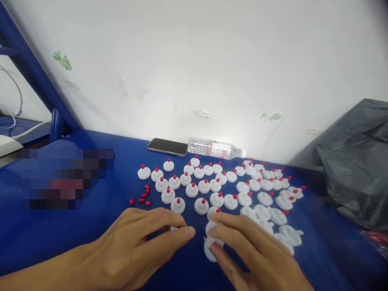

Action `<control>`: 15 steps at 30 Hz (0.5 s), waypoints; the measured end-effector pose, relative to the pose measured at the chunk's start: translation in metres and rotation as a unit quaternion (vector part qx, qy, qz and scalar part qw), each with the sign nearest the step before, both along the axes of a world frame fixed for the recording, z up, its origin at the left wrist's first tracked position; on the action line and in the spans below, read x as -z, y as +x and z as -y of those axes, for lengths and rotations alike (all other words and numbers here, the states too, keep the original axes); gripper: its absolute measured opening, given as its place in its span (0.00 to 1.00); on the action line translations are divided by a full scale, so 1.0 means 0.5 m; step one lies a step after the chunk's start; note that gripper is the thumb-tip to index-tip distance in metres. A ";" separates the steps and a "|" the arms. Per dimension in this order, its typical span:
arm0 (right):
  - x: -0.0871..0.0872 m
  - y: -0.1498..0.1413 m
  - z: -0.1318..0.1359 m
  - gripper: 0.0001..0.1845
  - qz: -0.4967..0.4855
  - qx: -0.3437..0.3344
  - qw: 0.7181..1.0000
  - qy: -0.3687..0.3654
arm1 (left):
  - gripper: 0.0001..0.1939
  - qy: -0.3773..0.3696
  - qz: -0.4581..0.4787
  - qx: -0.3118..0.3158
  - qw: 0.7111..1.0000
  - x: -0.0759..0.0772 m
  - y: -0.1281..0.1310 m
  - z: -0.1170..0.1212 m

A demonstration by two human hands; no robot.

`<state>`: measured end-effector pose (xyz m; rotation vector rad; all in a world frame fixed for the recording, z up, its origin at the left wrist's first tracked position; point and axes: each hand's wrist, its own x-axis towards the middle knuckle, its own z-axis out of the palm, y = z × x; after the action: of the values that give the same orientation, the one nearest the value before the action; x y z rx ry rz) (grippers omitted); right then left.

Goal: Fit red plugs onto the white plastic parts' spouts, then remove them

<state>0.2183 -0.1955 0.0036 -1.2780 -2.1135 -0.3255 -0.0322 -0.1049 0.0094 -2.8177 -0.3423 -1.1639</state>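
Note:
Round white caps (192,190), many with small red tips on their nozzles, lie spread over the blue tabletop. My left hand (142,238) is just in front of the nearest row, its thumb and forefinger apart. Part of a white cap (173,228) shows in the gap between them; the rest of it is hidden. Above several caps at front centre is my right hand (251,246), fingers spread. Its thumb and fingertips overlap a white cap (210,252) and those behind it; whether they touch, I cannot tell. Loose red tips (142,200) lie beyond my left hand.
A phone (167,147) and a clear plastic bottle (216,148) lie along the white wall. At the right stands a dark plastic bag (357,161). Something blurred out (65,178) lies at the left, near a blue frame (39,64) and white cables.

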 end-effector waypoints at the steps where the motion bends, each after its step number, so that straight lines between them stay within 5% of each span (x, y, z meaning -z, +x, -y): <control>1: 0.001 -0.002 0.000 0.08 0.011 -0.001 1.000 0.015 | 0.17 -0.007 0.001 -0.002 1.000 -0.002 0.002 0.003; 15: 0.004 -0.007 0.008 0.11 0.017 -0.012 0.999 0.025 | 0.22 -0.025 -0.064 0.038 0.997 0.010 -0.008 0.020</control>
<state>0.2150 -0.1997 0.0014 -1.2257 -2.1339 -0.3882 -0.0361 -0.1149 0.0045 -2.9537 -0.2611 -0.9944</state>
